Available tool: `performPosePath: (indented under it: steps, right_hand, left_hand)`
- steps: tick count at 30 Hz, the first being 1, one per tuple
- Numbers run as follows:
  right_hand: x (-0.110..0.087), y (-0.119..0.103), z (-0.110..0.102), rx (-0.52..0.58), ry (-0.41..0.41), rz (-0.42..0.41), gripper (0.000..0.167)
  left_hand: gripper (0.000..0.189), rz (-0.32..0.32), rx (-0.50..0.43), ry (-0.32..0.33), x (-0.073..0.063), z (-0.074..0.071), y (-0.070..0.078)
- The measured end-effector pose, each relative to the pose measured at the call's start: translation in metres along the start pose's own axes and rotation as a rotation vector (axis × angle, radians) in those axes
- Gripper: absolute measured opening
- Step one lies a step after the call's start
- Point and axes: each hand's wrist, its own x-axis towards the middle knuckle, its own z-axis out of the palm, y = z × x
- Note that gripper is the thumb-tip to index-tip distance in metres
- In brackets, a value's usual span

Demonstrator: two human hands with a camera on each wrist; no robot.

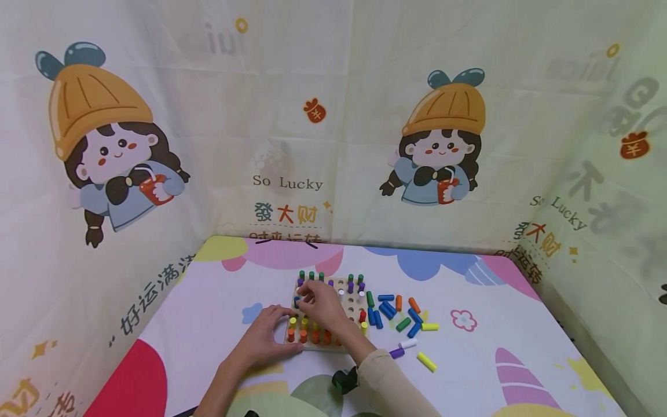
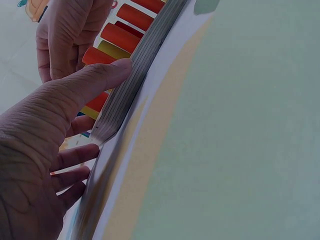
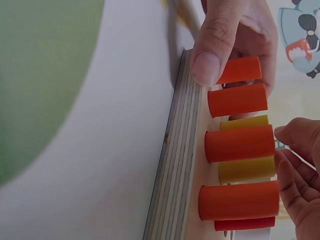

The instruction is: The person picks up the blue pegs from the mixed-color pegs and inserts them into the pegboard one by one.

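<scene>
A wooden pegboard (image 1: 324, 346) carries rows of upright pegs: orange and yellow in front, purple and green behind. My left hand (image 1: 267, 333) steadies its left side, the thumb lying along the front edge beside an orange peg (image 2: 97, 56); the other fingers spread down the side. My right hand (image 1: 324, 301) reaches over the board, thumb and forefinger bent right at a blue peg (image 1: 297, 302) in the left column. In the right wrist view the fingertips of the right hand (image 3: 302, 175) show a gap; I cannot tell whether they pinch the peg. The hand covers the board's middle.
To the right of the board lie several loose pegs: blue (image 1: 386, 297), orange (image 1: 414, 305), green (image 1: 403, 324), yellow (image 1: 427, 362), white (image 1: 408, 343) and purple (image 1: 396, 353). A small black object (image 1: 344, 382) is near the right sleeve. Printed cloth walls (image 1: 359, 174) surround the table.
</scene>
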Motion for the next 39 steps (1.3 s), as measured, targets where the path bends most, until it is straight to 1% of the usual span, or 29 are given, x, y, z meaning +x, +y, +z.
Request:
performPosePath:
  steps: [5,11,18,22,31,39]
  right_hand:
    - [-0.004,-0.001,-0.002,-0.002,0.016,-0.028,0.015]
    - [-0.014,-0.003,-0.006,0.01,0.043,-0.03,0.017]
    - [-0.026,-0.004,-0.014,0.024,0.08,-0.006,0.017]
    - [-0.035,-0.004,-0.02,0.027,0.106,-0.016,0.021]
    - [-0.049,-0.003,-0.036,0.049,0.161,-0.054,0.018]
    - [-0.057,-0.006,-0.047,0.111,0.225,-0.084,0.02]
  left_hand:
    - [0.069,0.021,-0.002,0.009,-0.001,-0.001,0.0]
    - [0.069,0.03,0.014,0.012,-0.001,0.0,-0.001]
    - [0.071,0.004,0.009,0.001,0.001,-0.001,0.001]
    - [0.071,-0.001,0.017,0.002,0.001,-0.001,0.001]
    - [0.071,0.039,0.009,0.015,-0.001,0.0,-0.001]
    - [0.074,0.005,-0.024,0.012,0.0,0.0,-0.002]
